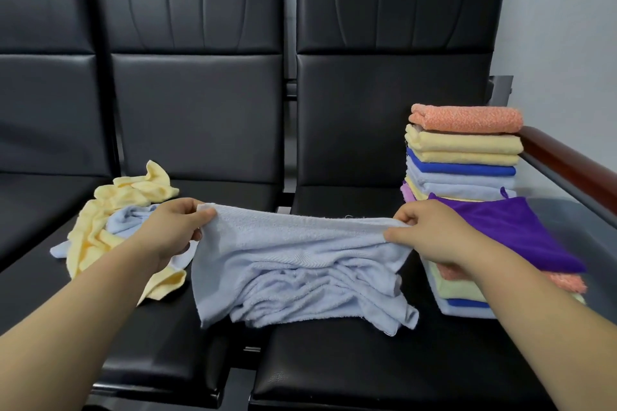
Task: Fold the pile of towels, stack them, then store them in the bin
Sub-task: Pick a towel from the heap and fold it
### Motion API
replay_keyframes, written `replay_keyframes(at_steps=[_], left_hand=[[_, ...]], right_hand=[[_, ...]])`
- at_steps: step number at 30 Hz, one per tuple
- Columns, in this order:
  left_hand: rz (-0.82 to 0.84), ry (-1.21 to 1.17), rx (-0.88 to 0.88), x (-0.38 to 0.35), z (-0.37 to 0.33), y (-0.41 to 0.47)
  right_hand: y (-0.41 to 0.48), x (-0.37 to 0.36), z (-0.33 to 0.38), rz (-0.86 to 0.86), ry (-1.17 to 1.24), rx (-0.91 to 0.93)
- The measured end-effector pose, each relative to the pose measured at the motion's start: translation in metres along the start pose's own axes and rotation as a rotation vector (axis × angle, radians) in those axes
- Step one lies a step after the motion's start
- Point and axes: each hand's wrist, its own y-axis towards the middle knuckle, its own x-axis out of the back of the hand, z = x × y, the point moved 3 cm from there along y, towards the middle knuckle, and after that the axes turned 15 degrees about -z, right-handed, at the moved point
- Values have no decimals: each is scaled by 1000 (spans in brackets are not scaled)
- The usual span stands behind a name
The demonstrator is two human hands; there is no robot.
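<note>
A pale blue towel (300, 264) is stretched between my hands above the black seats, its lower part bunched on the cushion. My left hand (173, 227) pinches its upper left corner; my right hand (430, 233) pinches its upper right corner. To the left lies a loose pile of yellow and pale blue towels (113, 220). On the right stands a tall stack of folded towels (464, 157) topped by an orange one. In front of it is a lower folded stack (467, 294) with a purple towel (514, 233) on top. No bin can be made out.
A row of black padded seats (367, 360) with high backs (200, 60) carries everything. A brown wooden armrest (574, 160) runs along the right side, close behind the tall stack. A gap separates the middle and right seats.
</note>
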Motion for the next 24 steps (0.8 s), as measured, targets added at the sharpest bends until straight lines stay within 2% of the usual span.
replay_keyframes(at_steps=[9, 11, 13, 16, 19, 24], left_hand=[[-73, -26, 28, 11, -5, 8], [-64, -37, 50, 14, -7, 7], [-67, -65, 78, 15, -15, 5], [-92, -235, 152, 9, -35, 4], [-118, -401, 173, 9, -63, 15], [-188, -605, -6, 30, -127, 35]], right_hand=[[11, 18, -8, 31, 439, -279], [13, 21, -6, -14, 509, -286], [15, 25, 2, -62, 482, -253], [28, 27, 14, -119, 476, -274], [52, 27, 34, -116, 679, -372], [86, 56, 74, -326, 870, -154]])
